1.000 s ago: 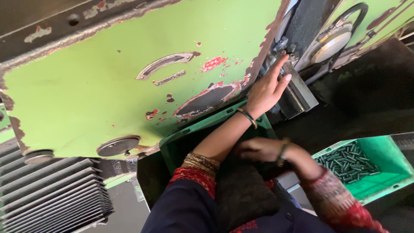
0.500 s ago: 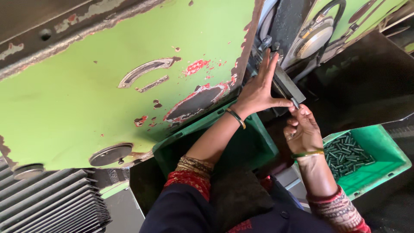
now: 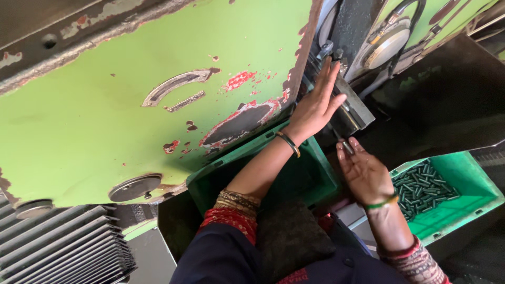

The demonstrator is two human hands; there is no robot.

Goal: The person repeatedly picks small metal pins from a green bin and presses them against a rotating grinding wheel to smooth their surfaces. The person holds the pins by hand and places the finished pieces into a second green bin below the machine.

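My left hand [image 3: 317,103] lies flat with fingers spread against the grey metal fixture [image 3: 353,110] at the edge of the big green machine panel [image 3: 131,94]. Just below that fixture, my right hand [image 3: 364,173] pinches a small dark metal pin [image 3: 344,145] at its fingertips. The pin's tip points up toward the underside of the fixture. A green crate [image 3: 471,197] at my right holds several more dark pins [image 3: 421,186].
A second green crate [image 3: 310,179] sits under my left forearm, below the machine. A round gauge-like disc with black hoses [image 3: 389,44] is mounted at the upper right. Grey ribbed fins [image 3: 58,247] fill the lower left corner.
My right hand came up from my lap, past the pin crate, to just under the fixture with a pin. My left hand stayed on the fixture and flattened out.
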